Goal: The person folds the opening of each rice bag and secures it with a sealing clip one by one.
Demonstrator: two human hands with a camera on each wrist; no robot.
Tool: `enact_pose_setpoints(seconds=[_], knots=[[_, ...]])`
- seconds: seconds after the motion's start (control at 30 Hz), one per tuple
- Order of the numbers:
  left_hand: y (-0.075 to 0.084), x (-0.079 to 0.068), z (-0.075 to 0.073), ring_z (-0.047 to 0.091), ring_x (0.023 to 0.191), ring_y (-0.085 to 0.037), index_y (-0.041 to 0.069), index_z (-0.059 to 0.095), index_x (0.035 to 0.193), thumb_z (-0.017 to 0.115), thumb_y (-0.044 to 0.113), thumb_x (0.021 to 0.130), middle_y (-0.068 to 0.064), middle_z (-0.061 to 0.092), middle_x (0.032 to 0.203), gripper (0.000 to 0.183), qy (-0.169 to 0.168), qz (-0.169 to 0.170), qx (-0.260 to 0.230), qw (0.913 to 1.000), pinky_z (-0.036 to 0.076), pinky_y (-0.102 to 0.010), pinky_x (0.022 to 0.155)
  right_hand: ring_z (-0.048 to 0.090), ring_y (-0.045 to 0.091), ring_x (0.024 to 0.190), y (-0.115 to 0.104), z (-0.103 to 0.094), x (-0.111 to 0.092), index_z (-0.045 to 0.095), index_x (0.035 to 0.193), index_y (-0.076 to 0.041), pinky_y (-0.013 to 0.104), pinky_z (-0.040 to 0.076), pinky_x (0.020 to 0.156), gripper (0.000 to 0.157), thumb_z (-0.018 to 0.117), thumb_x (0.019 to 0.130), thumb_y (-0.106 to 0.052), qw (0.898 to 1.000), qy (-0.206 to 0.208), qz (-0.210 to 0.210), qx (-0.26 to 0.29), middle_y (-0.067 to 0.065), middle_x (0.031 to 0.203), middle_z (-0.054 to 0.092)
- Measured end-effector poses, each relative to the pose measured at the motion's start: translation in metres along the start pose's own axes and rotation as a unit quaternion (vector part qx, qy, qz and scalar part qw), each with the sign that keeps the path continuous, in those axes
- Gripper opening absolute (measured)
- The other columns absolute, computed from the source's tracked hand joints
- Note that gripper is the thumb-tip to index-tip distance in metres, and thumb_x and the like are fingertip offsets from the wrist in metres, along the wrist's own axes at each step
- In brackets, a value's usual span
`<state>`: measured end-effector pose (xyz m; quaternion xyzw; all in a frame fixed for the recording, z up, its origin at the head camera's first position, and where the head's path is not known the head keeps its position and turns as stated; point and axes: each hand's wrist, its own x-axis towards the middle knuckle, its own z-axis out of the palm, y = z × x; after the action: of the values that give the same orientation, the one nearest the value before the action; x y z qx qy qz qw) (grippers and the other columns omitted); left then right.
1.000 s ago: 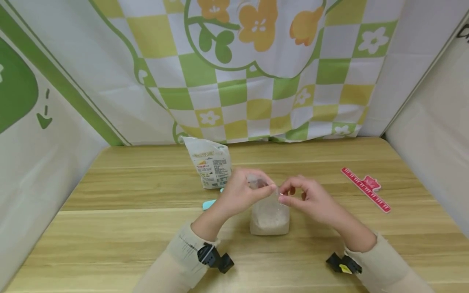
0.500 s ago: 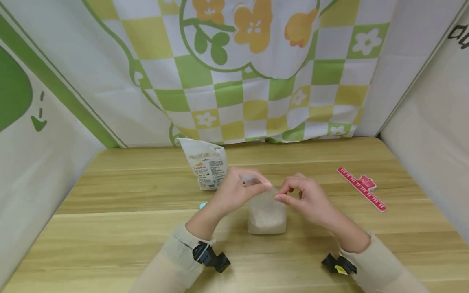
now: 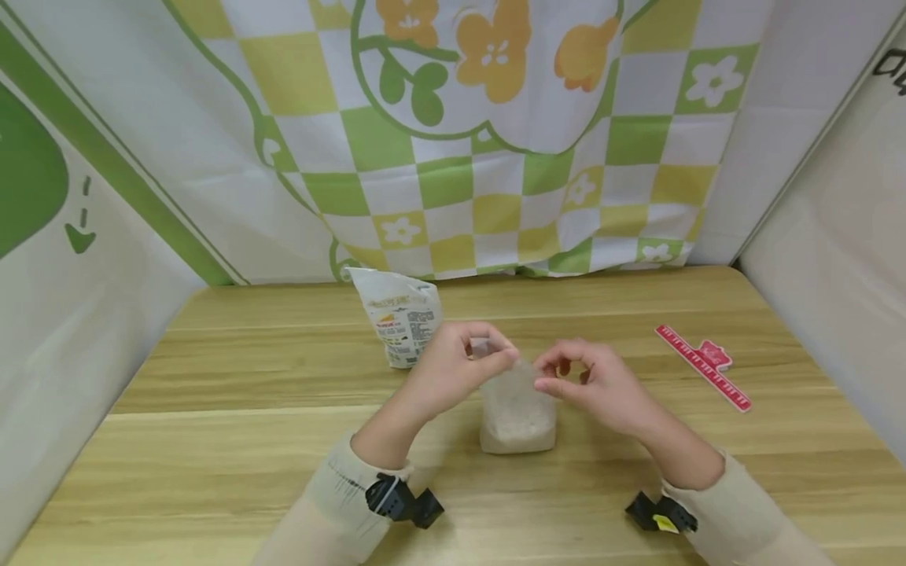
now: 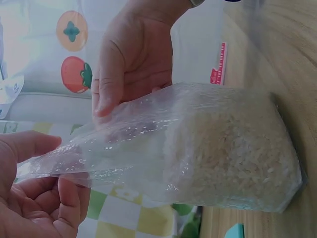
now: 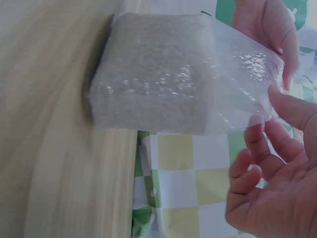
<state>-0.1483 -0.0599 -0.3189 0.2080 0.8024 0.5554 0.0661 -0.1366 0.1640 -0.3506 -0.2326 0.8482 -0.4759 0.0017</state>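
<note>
A clear plastic bag of rice (image 3: 520,420) stands upright on the wooden table, with the grains filling its lower part. My left hand (image 3: 456,365) pinches the gathered top of the bag, thumb on one side and fingers on the other in the left wrist view. On the other side, my right hand (image 3: 602,385) holds the bag's upper edge between thumb and forefinger. In the right wrist view, the right hand's other fingers (image 5: 245,183) are loosely curled away from the plastic. The bag's upper part narrows towards both hands.
A white printed packet (image 3: 399,318) stands behind my left hand. To the right lies a red and white sealing clip (image 3: 704,365). Part of a teal object (image 4: 235,231) shows beside the bag in the left wrist view. A checkered cloth (image 3: 495,189) hangs behind the table (image 3: 248,456).
Both hands stay at the top of the bag, with small shifts of the fingers. My left forearm has moved slightly left, and the teal object is now hidden in the head view.
</note>
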Motion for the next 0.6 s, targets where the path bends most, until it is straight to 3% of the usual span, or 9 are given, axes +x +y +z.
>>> enact_pose_setpoints(seconds=[0.1, 0.17, 0.27, 0.37, 0.47, 0.53, 0.6], knots=[[0.0, -0.001, -0.002, 0.046, 0.061, -0.01, 0.006, 0.075, 0.089, 0.071, 0.016, 0.091, -0.008, 0.073, 0.095, 0.011, -0.006, -0.009, -0.007, 0.9999, 0.04, -0.024, 0.056, 0.054, 0.01, 0.084, -0.002, 0.0, 0.003, 0.074, 0.102, -0.009, 0.024, 0.044, 0.058, 0.012, 0.068, 0.094, -0.014, 1.0, -0.017, 0.011, 0.021, 0.002, 0.09, 0.064], [-0.001, -0.001, -0.002, 0.049, 0.065, -0.009, 0.007, 0.076, 0.09, 0.072, 0.015, 0.091, -0.007, 0.074, 0.096, 0.01, -0.008, -0.009, -0.009, 0.9999, 0.044, -0.024, 0.06, 0.055, 0.012, 0.083, -0.003, 0.001, 0.006, 0.075, 0.102, -0.009, 0.024, 0.045, 0.058, 0.013, 0.065, 0.096, -0.015, 0.999, -0.026, 0.01, 0.032, 0.002, 0.09, 0.063], [-0.001, -0.001, -0.002, 0.061, 0.084, -0.01, 0.007, 0.076, 0.091, 0.072, 0.014, 0.091, -0.006, 0.075, 0.097, 0.008, -0.01, 0.002, -0.007, 0.9999, 0.053, -0.033, 0.081, 0.054, 0.012, 0.081, -0.006, 0.002, 0.011, 0.075, 0.096, -0.009, 0.023, 0.041, 0.056, 0.011, 0.066, 0.096, -0.014, 0.999, -0.03, -0.004, 0.038, 0.002, 0.088, 0.062], [-0.001, -0.002, -0.004, 0.064, 0.105, -0.012, 0.009, 0.077, 0.091, 0.072, 0.014, 0.091, -0.003, 0.075, 0.099, 0.007, -0.015, 0.007, -0.009, 0.9998, 0.045, -0.045, 0.103, 0.054, 0.011, 0.079, -0.009, 0.003, 0.016, 0.074, 0.09, -0.008, 0.022, 0.038, 0.054, 0.007, 0.068, 0.093, -0.01, 0.999, -0.029, -0.02, 0.038, 0.0, 0.085, 0.062], [0.0, -0.003, -0.007, 0.064, 0.107, -0.014, 0.01, 0.077, 0.092, 0.071, 0.014, 0.092, -0.003, 0.075, 0.099, 0.007, -0.014, 0.005, -0.003, 0.9999, 0.046, -0.047, 0.103, 0.054, 0.01, 0.08, -0.012, 0.004, 0.019, 0.074, 0.085, -0.01, 0.023, 0.037, 0.056, 0.007, 0.07, 0.091, -0.007, 0.999, -0.025, -0.036, 0.021, -0.002, 0.085, 0.065], [0.001, -0.004, -0.01, 0.066, 0.099, -0.013, 0.009, 0.077, 0.093, 0.069, 0.014, 0.093, -0.004, 0.076, 0.098, 0.009, -0.01, 0.0, 0.004, 0.9999, 0.051, -0.04, 0.094, 0.053, 0.01, 0.081, -0.014, 0.006, 0.021, 0.074, 0.083, -0.013, 0.025, 0.038, 0.058, 0.009, 0.072, 0.089, -0.008, 0.999, -0.019, -0.044, 0.004, -0.004, 0.085, 0.066], [0.003, -0.005, -0.013, 0.064, 0.083, -0.01, 0.008, 0.077, 0.094, 0.068, 0.013, 0.093, -0.006, 0.076, 0.096, 0.011, -0.003, -0.006, 0.014, 0.9999, 0.053, -0.032, 0.076, 0.051, 0.011, 0.082, -0.016, 0.008, 0.022, 0.073, 0.081, -0.016, 0.026, 0.038, 0.059, 0.01, 0.074, 0.089, -0.009, 0.999, -0.013, -0.05, -0.011, -0.005, 0.084, 0.066]])
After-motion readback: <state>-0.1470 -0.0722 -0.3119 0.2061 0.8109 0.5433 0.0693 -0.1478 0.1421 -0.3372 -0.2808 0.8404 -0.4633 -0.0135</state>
